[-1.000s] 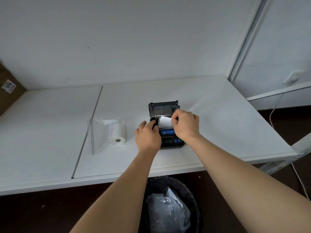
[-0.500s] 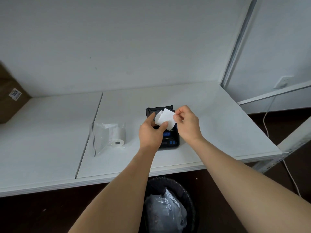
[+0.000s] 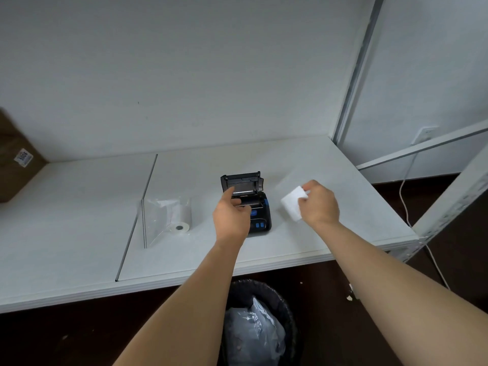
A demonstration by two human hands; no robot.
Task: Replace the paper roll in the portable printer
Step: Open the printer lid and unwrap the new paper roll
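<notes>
A black round waste bin (image 3: 284,307) lined with a crumpled grey plastic bag is seen nearest, under the front edge of the white worktop (image 3: 303,249). Above it, two bare forearms are stretched out over the worktop. The left hand (image 3: 231,217) is held at the left side of the small black portable printer with blue buttons (image 3: 260,216); its index finger is extended toward the open paper bay, and the other fingers are loosely bent, with nothing seen gripped. The printer's lid (image 3: 241,180) is tilted up at the far end, and no roll is seen in the bay. To the right of the printer and apart from it, a white piece of paper from the old roll (image 3: 290,203) is pinched by the curled fingers and thumb of the right hand (image 3: 319,204), above the worktop; it is blurred. To the left of the printer, well apart, a fresh white paper roll with a dark core (image 3: 181,225) is lying on its side in a clear plastic bag (image 3: 158,220). At the far left a brown cardboard box with a white label (image 3: 15,159) is set against the white wall
</notes>
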